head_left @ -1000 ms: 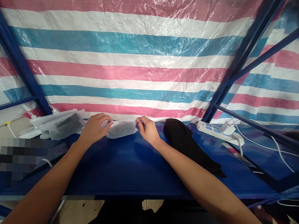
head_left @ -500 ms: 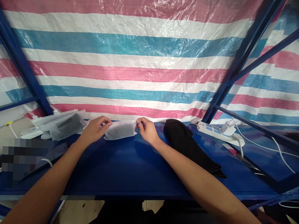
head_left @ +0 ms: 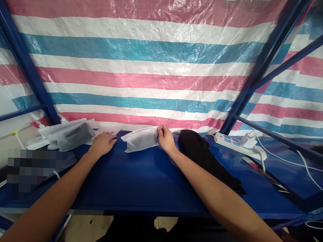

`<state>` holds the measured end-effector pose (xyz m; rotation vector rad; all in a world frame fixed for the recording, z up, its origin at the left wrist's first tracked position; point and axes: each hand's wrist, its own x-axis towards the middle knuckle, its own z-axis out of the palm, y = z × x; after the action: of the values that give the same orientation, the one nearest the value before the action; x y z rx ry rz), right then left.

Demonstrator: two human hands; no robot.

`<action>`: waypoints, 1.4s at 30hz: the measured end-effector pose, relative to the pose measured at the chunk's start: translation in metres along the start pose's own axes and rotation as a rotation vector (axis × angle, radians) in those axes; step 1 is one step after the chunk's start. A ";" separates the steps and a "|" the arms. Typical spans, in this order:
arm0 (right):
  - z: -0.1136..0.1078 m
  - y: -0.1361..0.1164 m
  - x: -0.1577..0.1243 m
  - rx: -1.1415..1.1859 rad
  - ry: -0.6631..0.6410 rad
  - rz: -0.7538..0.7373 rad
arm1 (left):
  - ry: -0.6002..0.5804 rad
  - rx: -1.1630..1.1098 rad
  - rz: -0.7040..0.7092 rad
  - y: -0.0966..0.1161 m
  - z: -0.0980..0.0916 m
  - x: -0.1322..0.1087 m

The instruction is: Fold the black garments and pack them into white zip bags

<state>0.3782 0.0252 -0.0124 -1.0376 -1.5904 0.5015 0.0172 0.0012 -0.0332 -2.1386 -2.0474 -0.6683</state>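
Observation:
A frosted plastic bag with something dark inside stands near the back of the blue tabletop. My right hand pinches its right end between thumb and fingers. To the left, apart from this bag, my left hand lies palm down with its fingers stretched out over some clear plastic packaging. Right beside that hand leans a group of similar frosted bags. A folded black cloth item lies to the right of my right hand.
A white power strip with a plugged-in charger and white cables sits at the back right. Blue metal posts frame the table. A striped tarp hangs behind. A blurred-out patch covers the left side.
My left hand has let go of the bag's left end and moved left, opening out flat. My right hand has shifted right with the bag.

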 end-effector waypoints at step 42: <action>0.018 -0.011 -0.009 0.317 -0.082 0.137 | 0.251 -0.077 -0.173 -0.004 -0.057 -0.004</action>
<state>0.3571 0.0157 -0.0144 -0.8954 -1.4581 0.8690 -0.0007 -0.0230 0.0155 -1.8169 -2.1126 -0.9981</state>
